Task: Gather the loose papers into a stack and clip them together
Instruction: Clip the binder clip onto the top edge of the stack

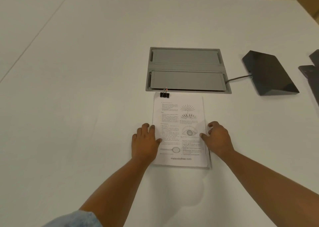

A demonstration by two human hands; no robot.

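A stack of printed papers (179, 121) lies flat on the white table (86, 88), text and eye diagrams facing up. A black binder clip (164, 94) grips its top left corner. My left hand (145, 141) rests on the stack's left edge with fingers spread and the thumb on the page. On the right edge sits my right hand (218, 138), fingers loosely curled and the thumb touching the page. Neither hand holds anything.
A grey recessed cable hatch (187, 69) sits in the table just beyond the papers. A black wedge-shaped device (269, 73) with a cable lies to the right, and other dark objects (312, 74) reach the right frame edge. Chairs stand beyond the far edge.
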